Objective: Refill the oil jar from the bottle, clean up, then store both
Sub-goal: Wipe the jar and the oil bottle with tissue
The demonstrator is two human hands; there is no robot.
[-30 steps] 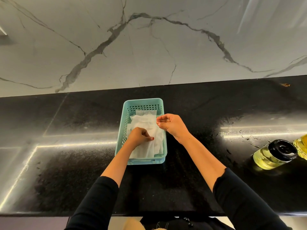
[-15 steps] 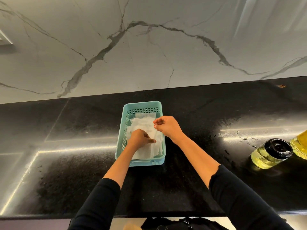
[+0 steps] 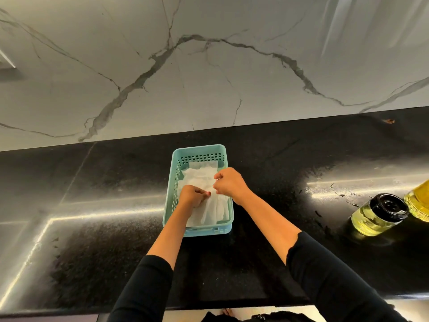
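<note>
A teal plastic basket (image 3: 198, 151) stands mid-counter and holds white paper tissues (image 3: 199, 176). My left hand (image 3: 192, 196) is inside the basket, fingers curled, pinching a tissue. My right hand (image 3: 228, 183) hovers over the basket's right rim, fingers curled on the tissue's edge. Far right, the glass oil jar (image 3: 373, 219) with a black lid stands on the counter. Beside it, the oil bottle (image 3: 419, 203) is cut off by the frame edge.
The black stone counter (image 3: 92, 182) runs the full width, with a marble wall (image 3: 209, 66) behind. Small dark specks lie near the jar at right. The counter's front edge is near my body.
Both hands have drawn closer together over the tissues. My right hand has moved left, toward my left hand.
</note>
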